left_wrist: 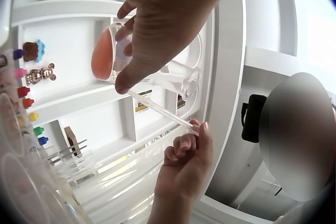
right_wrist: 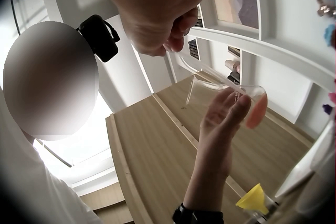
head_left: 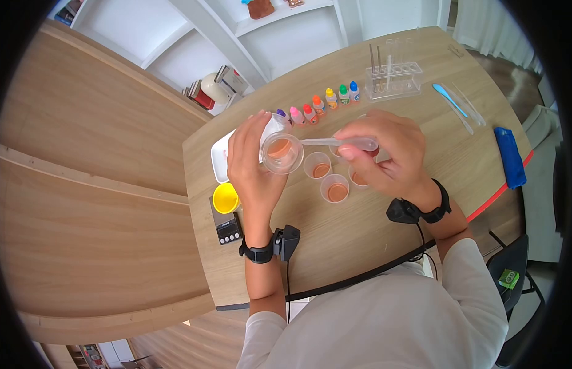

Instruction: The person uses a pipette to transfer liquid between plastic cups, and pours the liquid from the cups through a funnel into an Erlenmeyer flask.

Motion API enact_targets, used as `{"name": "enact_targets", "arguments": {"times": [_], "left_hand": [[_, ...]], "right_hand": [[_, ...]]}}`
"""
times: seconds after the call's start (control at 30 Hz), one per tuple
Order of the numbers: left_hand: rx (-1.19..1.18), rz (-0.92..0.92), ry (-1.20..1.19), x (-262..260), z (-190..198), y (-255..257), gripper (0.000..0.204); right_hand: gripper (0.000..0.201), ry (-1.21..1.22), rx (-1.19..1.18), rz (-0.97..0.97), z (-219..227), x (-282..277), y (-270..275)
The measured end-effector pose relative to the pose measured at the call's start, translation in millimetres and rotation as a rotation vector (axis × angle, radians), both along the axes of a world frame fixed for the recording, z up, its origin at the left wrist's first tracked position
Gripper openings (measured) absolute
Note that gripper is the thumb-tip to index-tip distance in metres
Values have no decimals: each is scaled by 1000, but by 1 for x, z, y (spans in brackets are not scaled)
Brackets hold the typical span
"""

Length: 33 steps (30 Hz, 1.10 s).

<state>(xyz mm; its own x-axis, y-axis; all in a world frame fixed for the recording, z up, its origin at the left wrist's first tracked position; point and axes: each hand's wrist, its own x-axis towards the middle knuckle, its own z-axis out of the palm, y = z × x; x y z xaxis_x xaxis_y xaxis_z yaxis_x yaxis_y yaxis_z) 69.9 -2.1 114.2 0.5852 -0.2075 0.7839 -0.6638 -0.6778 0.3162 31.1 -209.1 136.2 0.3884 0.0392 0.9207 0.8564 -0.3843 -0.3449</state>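
My left hand [head_left: 252, 154] grips a clear flared vessel [head_left: 292, 163] with pinkish-orange liquid [left_wrist: 102, 56] in its bottom. In both wrist views the thumb and fingers wrap its side. My right hand [head_left: 387, 147] pinches a translucent plastic dropper [head_left: 323, 142] at its bulb between thumb and fingers. The dropper's slim stem points left, and its tip overlaps the vessel's rim in the head view. Below the hands, several small clear cups [head_left: 334, 189] with orange-brown liquid stand on the table; the right hand partly hides some of them.
Several coloured dropper bottles [head_left: 318, 104] line the back. A clear rack [head_left: 393, 86] holds tubes. Blue stirrer [head_left: 449, 99] and blue pouch [head_left: 510, 157] lie right. At left are a yellow cup [head_left: 226, 198], a small scale [head_left: 228, 229] and a white tray [head_left: 219, 158].
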Motion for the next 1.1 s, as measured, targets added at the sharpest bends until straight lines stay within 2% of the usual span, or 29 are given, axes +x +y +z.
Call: {"name": "enact_targets", "arguments": {"times": [0.23,0.6,1.1], "left_hand": [[0,-3,26,2,-3,0,58],[-11,-16,121,4,-8,-2,56],[-8,-18,106,4,-8,-2,56]], "right_hand": [[15,95,-31,20,2,-5,0],[16,61,-52,25,-2,-1,4],[17,40,-8,10,-3,1,3]]}}
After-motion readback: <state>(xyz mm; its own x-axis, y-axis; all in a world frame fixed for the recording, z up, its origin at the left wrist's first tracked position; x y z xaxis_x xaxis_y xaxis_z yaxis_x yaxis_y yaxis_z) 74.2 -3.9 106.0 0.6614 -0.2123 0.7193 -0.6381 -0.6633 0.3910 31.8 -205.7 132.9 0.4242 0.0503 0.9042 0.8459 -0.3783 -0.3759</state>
